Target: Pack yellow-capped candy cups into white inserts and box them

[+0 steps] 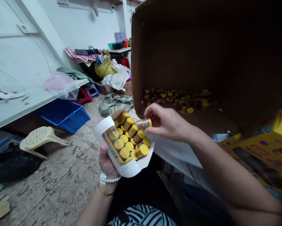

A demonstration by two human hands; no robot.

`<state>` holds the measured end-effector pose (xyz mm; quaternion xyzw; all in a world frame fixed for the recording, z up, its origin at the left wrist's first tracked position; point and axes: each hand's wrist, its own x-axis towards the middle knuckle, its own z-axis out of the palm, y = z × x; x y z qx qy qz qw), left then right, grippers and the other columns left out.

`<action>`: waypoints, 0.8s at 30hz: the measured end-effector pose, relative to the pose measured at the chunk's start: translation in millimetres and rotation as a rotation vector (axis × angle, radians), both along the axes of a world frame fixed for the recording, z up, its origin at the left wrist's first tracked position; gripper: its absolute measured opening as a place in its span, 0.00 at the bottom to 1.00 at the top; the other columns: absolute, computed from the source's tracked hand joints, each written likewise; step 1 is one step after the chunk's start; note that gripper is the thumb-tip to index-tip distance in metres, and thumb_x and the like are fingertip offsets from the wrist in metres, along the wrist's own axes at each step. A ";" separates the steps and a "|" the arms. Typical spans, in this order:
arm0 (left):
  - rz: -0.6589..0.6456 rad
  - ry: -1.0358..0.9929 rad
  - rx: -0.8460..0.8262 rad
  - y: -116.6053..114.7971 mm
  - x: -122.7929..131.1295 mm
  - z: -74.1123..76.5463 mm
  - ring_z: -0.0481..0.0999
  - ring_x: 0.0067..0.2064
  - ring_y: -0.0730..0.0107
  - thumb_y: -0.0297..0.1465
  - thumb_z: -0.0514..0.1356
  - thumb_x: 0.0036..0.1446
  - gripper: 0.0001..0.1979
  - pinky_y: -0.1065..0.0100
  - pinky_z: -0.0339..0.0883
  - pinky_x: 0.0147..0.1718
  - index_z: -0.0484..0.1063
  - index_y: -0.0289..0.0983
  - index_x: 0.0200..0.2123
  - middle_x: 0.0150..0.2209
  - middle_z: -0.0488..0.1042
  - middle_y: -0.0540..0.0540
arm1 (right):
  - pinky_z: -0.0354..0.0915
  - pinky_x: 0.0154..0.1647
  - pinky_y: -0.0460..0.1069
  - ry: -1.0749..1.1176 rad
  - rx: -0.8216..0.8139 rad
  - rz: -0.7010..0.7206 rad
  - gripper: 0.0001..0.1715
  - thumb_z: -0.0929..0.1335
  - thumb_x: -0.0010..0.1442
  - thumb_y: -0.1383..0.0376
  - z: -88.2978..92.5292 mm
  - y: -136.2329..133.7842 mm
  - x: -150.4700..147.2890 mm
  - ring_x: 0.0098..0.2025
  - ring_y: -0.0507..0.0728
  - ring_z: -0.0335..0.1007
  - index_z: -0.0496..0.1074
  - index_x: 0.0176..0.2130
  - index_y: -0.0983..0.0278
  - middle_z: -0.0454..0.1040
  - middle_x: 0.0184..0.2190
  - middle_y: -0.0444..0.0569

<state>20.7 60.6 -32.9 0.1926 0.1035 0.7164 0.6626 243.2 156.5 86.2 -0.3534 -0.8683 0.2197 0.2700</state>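
My left hand (109, 160) grips a small box (129, 169) with white flaps and a clear window, tilted over my lap. Several small tubs (124, 153) with yellow lids fill it. Between the thumb and fingers of my right hand (165, 121) is one more small tub (143, 124), lying sideways just above the box's upper right side. Its label is colourful. Beyond my right hand a large cardboard box (137, 62) lies with its opening toward me. Loose yellow-lidded tubs (183, 106) are scattered inside it, and its depth is dark.
Yellow printed boxes (256, 150) stand at the right. On the left are a white table (37, 97), a blue crate (67, 114), a cream stool (40, 136) and a black bag (12, 163). Bags and cloth (105, 67) are heaped at the back.
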 end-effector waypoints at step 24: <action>-0.150 -0.096 0.114 2.6 9.3 2.5 0.83 0.47 0.66 0.37 0.61 0.63 0.10 0.63 0.69 0.58 0.79 0.42 0.44 0.45 0.84 0.50 | 0.60 0.62 0.52 -0.457 0.041 -0.408 0.35 0.68 0.62 0.67 -91.2 94.3 55.2 0.61 0.62 0.67 0.62 0.67 0.67 0.69 0.63 0.55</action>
